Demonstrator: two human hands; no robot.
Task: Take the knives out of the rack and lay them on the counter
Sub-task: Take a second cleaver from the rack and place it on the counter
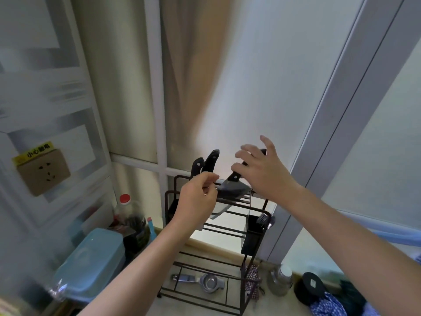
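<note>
Cleaver point(232, 190) partway out of the rack point(257, 215), handle in the right hand point(262, 172), fingers loosely curled round it; blade steadied by the pinching left hand point(198, 197). Two more knives point(206, 163) upright in their slots behind. Lifting step, probably; next, clearing the bars and lowering flat onto the counter point(200, 302).

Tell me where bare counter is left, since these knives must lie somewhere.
Counter is bare in front of the rack, below the juicer. Left is crowded by the blue box and bottles; right by the jar and black lid.
</note>
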